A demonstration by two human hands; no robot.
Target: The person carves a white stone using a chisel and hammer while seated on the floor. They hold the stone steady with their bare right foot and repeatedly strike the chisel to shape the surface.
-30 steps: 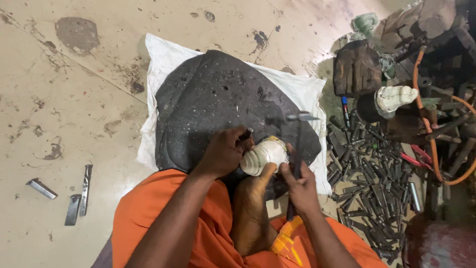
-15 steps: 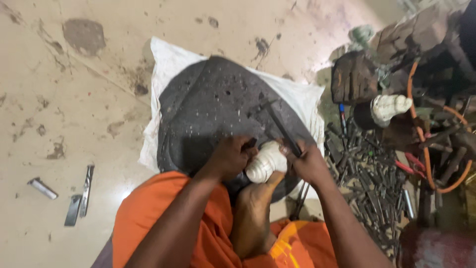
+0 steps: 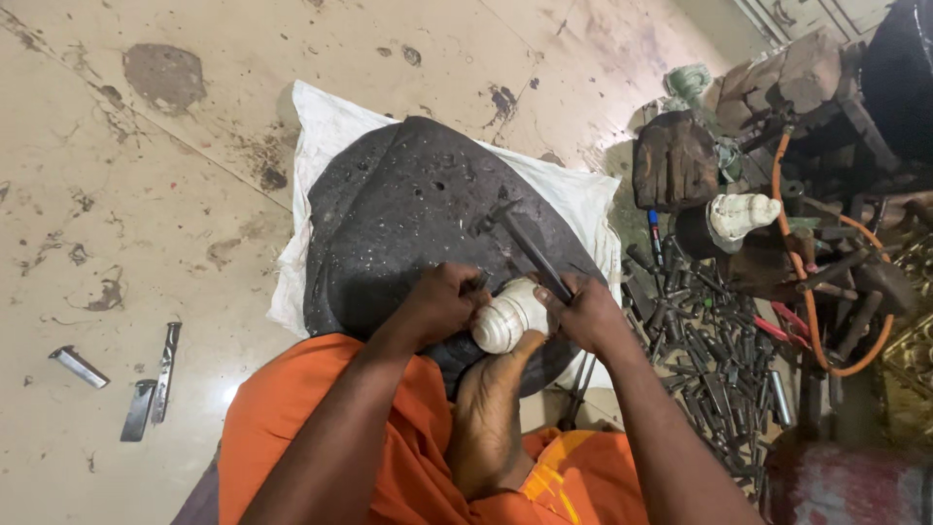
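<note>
Right hand [image 3: 588,313] closed around a dark metal file [image 3: 530,251], its shaft angling up and to the far left, the lower end meeting a white conch shell [image 3: 507,316]. Left hand [image 3: 442,301] clenched against the shell's left side, fingers curled; whether it also pinches a small tool cannot be told. Shell rests at the near edge of a dark, rounded stone slab [image 3: 408,219], propped against the toes of a bare foot [image 3: 491,408] that presses up from below. Slab sits on a white sack [image 3: 330,131] spread on the stained floor [image 3: 146,194]. Orange cloth [image 3: 301,418] covers the legs. To the right, a heap of dark metal tools [image 3: 709,360], a second white carved shell [image 3: 739,214] and an orange hose [image 3: 812,321]. Far left on the floor, three small metal pieces [image 3: 136,389].
</note>
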